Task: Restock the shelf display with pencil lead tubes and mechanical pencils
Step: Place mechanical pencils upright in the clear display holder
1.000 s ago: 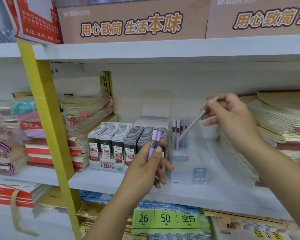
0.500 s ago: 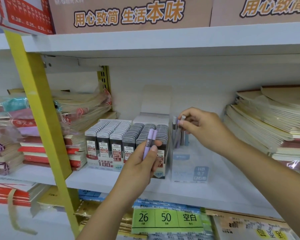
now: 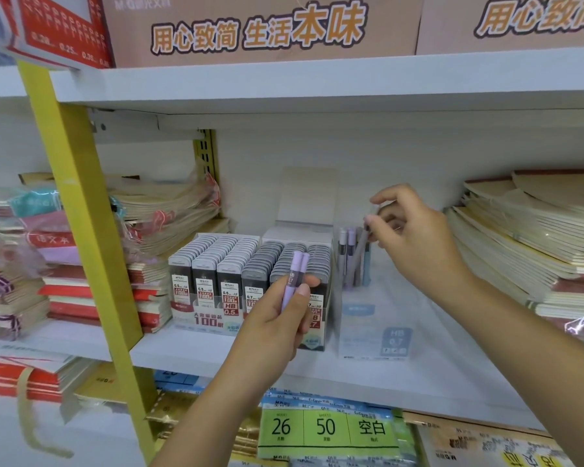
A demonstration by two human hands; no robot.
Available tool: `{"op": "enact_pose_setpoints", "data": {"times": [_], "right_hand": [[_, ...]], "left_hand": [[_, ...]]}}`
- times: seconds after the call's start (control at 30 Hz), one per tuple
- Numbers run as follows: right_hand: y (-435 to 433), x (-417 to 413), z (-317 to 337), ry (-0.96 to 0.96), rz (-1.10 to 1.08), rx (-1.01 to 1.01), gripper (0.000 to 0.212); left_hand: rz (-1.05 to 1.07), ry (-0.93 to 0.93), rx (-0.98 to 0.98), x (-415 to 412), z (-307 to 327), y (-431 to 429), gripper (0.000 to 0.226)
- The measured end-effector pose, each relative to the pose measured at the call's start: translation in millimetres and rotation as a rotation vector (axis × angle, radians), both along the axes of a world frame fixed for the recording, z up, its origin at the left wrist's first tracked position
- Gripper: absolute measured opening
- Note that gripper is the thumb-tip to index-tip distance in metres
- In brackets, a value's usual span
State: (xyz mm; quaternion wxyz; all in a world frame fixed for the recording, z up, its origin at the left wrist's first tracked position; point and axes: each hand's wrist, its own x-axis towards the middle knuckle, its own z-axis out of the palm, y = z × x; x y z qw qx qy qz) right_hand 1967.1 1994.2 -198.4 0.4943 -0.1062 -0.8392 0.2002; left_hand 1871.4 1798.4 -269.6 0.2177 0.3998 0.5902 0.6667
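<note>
Left hand (image 3: 277, 328): gripping 2 purple pencils (image 3: 294, 276) upright before lead tubes (image 3: 223, 261); right hand (image 3: 418, 241): pinching grey pencil (image 3: 358, 257), tilted in clear box (image 3: 378, 332) on shelf (image 3: 199, 348).

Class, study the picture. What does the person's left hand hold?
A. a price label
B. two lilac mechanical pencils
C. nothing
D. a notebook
B: the left hand grips two lilac mechanical pencils, upright, in front of the lead tube display.
</note>
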Motion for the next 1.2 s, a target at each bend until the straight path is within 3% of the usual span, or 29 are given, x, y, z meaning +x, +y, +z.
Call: {"op": "enact_pose_setpoints", "data": {"times": [0.27, 0.67, 0.83, 0.93, 1.0, 1.13, 1.2], "right_hand": [[10, 5, -8, -0.192, -0.058, 0.096, 0.018], [12, -2, -6, -0.192, -0.027, -0.006, 0.016], [14, -8, -9, -0.414, -0.263, 0.268, 0.017], [1, -3, -5, -0.322, -0.309, 0.319, 0.026], [-17, 6, -2, -0.188, -0.151, 0.157, 0.021], [-57, 15, -3, -0.309, 0.406, -0.421, 0.013], [-62, 16, -3, -0.265, 0.503, -0.549, 0.012]], "left_hand": [[-0.005, -0.013, 0.002, 5, 2, 3, 0.025], [-0.01, -0.011, 0.006, 4, 3, 2, 0.026], [-0.081, -0.077, 0.03, 5, 4, 1, 0.025], [-0.138, -0.112, 0.055, 5, 4, -1, 0.026], [-0.168, -0.104, 0.063, 5, 5, 0, 0.026], [-0.212, -0.053, 0.053, 10, 9, 4, 0.024], [-0.224, -0.012, 0.031, 14, 9, 6, 0.025]]}}
